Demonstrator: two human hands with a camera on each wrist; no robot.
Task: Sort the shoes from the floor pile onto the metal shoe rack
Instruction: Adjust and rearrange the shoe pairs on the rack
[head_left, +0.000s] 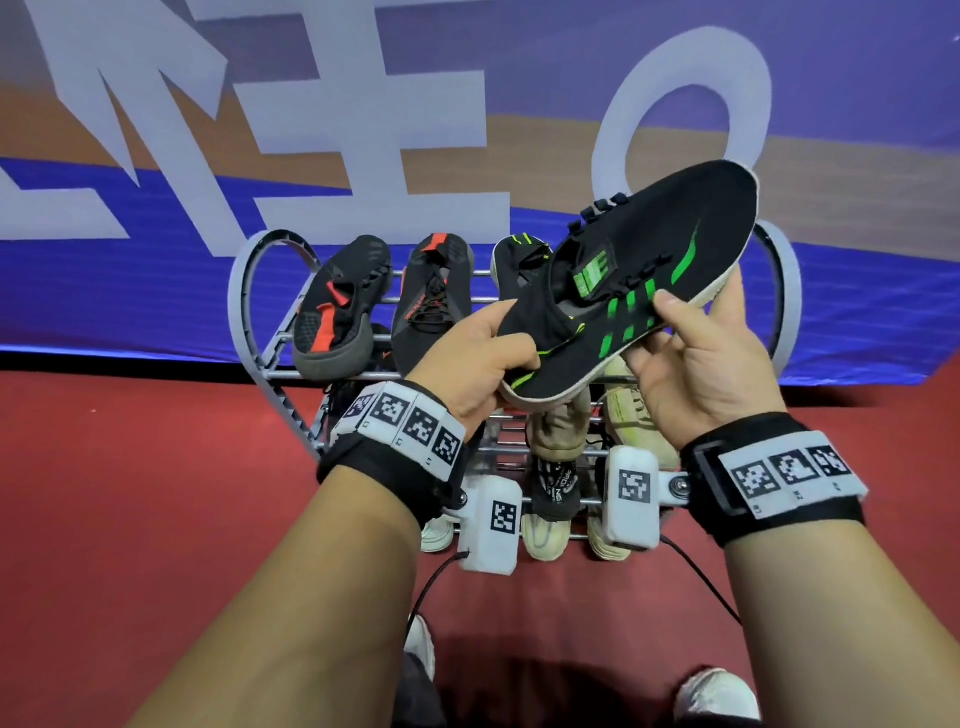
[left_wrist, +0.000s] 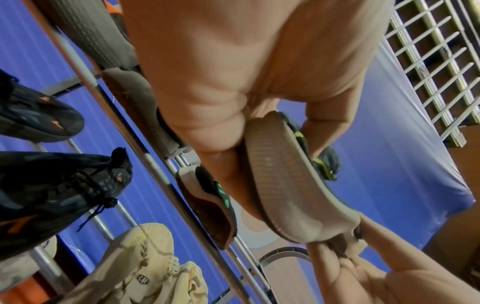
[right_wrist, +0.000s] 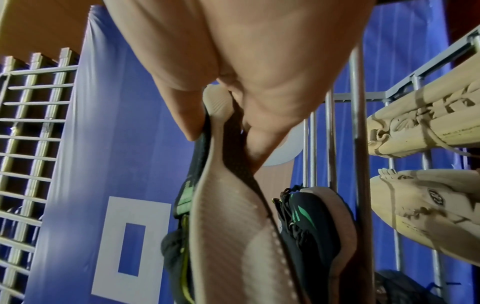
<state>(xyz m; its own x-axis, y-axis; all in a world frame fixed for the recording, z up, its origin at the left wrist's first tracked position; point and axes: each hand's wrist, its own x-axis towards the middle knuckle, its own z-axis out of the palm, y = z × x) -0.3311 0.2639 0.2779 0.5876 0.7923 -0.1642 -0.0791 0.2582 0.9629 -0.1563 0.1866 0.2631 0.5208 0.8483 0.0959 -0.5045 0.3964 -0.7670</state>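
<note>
The held black and green sneaker (head_left: 639, 280) covers most of its mate (head_left: 519, 260) on the metal shoe rack (head_left: 249, 312), whose right end frame is partly hidden too. Both hands and wrist cameras block the lower shelves, so the cream shoes (head_left: 561, 431) show only in pieces. The white shoes (head_left: 714, 693) on the person's feet are cut off by the bottom edge.

blue banner (head_left: 857, 291) with large pale characters hung behind | red floor (head_left: 130, 493) lay below | slatted metal grille (left_wrist: 436, 61) stood beside banner | black cables (head_left: 431, 582) trailed over floor
</note>
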